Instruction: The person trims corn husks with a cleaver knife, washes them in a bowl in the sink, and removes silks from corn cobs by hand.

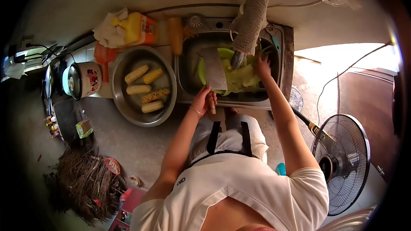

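Far left of the sink (246,104): flower-patterned pot (90,77). Closer, left of the sink: big metal basin (147,56), five corn cobs (138,89) lying inside. Yellow-and-orange jug (143,30) past the sink's left side, toward the wall. Left hand (200,101) at the sink's front edge, fingers clamped round the handle of a cleaver (214,70); wide blade lies over the sink's left-middle part, covering some of a lime green bowl (225,53). Bowl sits in the sink, pale green leaves (240,77) in and around it. Cloth-wrapped tap (250,23) hangs over the sink from the back. Right hand (263,65) in the sink's right side, fingers spread apart, beside leaves; touching or not, can't tell. Right of the sink, toward the person: fan (346,162).
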Tool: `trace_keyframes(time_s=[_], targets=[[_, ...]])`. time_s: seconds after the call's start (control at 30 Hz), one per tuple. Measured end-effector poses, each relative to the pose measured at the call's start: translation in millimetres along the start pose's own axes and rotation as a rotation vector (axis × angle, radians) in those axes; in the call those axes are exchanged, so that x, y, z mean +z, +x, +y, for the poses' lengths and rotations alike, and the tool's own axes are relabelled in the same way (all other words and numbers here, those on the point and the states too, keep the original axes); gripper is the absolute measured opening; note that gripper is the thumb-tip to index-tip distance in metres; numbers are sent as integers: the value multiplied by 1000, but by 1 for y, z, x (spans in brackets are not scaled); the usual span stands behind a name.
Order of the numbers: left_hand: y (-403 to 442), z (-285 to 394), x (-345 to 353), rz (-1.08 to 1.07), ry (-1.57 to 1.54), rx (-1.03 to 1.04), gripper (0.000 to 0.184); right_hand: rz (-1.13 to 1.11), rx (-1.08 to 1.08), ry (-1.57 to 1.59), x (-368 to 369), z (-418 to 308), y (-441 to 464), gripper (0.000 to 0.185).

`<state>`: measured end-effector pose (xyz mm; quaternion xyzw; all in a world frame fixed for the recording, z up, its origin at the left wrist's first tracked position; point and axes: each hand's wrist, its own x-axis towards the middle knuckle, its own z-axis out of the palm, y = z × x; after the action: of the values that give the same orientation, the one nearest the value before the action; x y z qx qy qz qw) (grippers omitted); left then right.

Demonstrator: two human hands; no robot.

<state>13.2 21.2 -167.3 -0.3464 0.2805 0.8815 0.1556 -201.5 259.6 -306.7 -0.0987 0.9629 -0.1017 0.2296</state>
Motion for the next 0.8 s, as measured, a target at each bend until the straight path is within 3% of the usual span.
trace_keyframes(time_s=[0.13,0.2,0.23,0.3,0.37,0.47,0.6,0.7,0.77,0.8], targets=[[-2,-7,-1,57,-70,-4,26,14,2,-198,52,1,24,92],[-3,-7,0,88,-49,-2,32,283,16,24,67,-4,32,84],[-2,-7,-1,102,-47,-55,38,274,17,24,67,1,30,84],[-1,-5,-3,115,-49,-117,45,299,-156,355,42,11,24,71],[2,-2,-6,90,-7,-150,52,319,-130,346,-11,-2,-11,62],[1,2,10,136,39,-99,40,543,-220,559,-64,-14,-68,61],[16,-6,10,67,52,-132,27,623,-348,459,-97,-40,-120,59],[20,-11,25,83,112,-150,29,535,-526,528,-94,-84,-138,58],[19,-15,33,37,198,-185,34,325,-649,483,-75,-112,-145,53],[19,-13,37,14,212,-228,28,333,-645,487,-71,-118,-144,53]])
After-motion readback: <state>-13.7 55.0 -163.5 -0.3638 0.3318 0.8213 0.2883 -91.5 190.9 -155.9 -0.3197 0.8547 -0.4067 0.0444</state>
